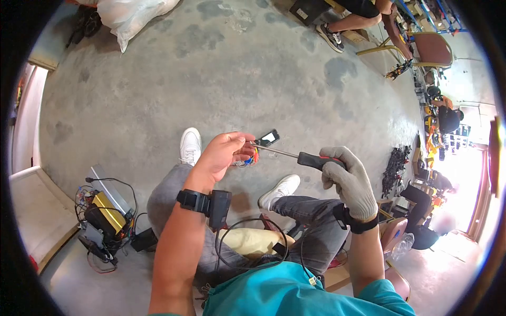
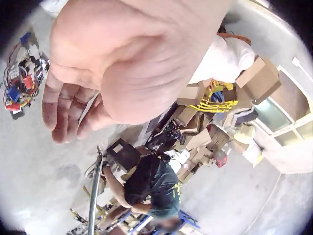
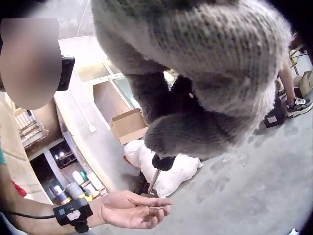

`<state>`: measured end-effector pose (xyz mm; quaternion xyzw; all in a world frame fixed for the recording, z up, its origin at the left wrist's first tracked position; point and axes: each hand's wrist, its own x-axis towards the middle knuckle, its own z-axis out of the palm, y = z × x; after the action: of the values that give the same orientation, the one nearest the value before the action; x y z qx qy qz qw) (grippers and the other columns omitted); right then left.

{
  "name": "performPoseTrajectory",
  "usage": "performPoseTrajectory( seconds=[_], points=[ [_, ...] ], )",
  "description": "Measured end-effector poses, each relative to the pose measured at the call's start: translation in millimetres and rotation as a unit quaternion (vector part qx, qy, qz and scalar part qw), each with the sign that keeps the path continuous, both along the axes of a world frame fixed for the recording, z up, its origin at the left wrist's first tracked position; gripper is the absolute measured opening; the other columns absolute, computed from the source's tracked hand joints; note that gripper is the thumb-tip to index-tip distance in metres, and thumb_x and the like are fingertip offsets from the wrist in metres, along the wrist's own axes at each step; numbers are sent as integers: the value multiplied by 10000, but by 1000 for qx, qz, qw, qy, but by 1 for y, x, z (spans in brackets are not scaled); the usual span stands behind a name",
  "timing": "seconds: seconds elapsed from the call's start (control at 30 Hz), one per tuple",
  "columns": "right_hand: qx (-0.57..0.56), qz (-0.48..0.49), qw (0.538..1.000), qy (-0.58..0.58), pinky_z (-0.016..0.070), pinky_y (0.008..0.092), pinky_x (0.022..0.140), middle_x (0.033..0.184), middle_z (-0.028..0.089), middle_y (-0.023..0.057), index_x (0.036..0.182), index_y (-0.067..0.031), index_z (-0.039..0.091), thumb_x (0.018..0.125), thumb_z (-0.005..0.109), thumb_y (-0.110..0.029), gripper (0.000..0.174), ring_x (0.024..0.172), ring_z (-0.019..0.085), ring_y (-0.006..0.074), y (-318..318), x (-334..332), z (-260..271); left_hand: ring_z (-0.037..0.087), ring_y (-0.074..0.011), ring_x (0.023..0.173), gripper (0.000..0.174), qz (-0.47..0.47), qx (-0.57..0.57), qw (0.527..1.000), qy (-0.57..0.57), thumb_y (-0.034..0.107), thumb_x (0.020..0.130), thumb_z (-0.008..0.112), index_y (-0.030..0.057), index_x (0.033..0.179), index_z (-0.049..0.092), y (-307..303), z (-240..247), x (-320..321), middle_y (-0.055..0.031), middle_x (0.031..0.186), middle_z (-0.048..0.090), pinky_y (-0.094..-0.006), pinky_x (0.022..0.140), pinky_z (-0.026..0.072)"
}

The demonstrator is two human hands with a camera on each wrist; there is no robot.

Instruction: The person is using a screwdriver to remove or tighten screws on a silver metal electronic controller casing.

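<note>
My right hand (image 1: 349,179), in a knitted grey-white glove, grips the black and red handle of a screwdriver (image 1: 311,159). In the right wrist view the gloved fingers (image 3: 195,137) wrap the handle, hiding most of it. The long metal shaft (image 1: 279,152) points left toward my bare left hand (image 1: 219,155). That hand is palm up with loosely bent fingers, and the screwdriver's tip (image 2: 99,148) is close to its fingertips in the left wrist view. Beyond the hands, coloured wires with connectors (image 2: 22,81) lie on the floor beside a black piece with a white label (image 1: 270,138).
Electronic parts with a gold-coloured box (image 1: 109,213) and cables sit on the floor at left. A white sack (image 1: 134,18) lies at the far left. Another person's leg (image 1: 356,23) and a chair (image 1: 432,49) are at upper right. A black cable (image 1: 253,267) loops over my lap.
</note>
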<state>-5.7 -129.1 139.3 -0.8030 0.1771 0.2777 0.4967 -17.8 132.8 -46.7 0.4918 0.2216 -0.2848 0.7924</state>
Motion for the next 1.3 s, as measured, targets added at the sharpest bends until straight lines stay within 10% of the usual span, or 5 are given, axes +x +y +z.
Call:
performPoseTrajectory(
  seconds=[0.27, 1.3],
  points=[
    [26, -30, 999, -30, 500, 258, 669, 827, 627, 45, 1217, 48, 631, 914, 631, -107, 340, 712, 597, 112, -1, -17, 11, 629, -127, 832, 239, -26, -193, 980, -52, 161, 1079, 528, -12, 1135, 683, 13, 17, -2, -64, 973, 679, -269, 755, 514],
    [-57, -1, 993, -101, 523, 258, 704, 916, 647, 37, 1224, 19, 633, 893, 704, -87, 355, 790, 606, 95, 15, -12, 17, 673, -167, 854, 305, 107, -103, 987, -54, 198, 1040, 600, -71, 1183, 616, -9, -17, 1, -113, 1040, 696, -301, 784, 562]
  ],
)
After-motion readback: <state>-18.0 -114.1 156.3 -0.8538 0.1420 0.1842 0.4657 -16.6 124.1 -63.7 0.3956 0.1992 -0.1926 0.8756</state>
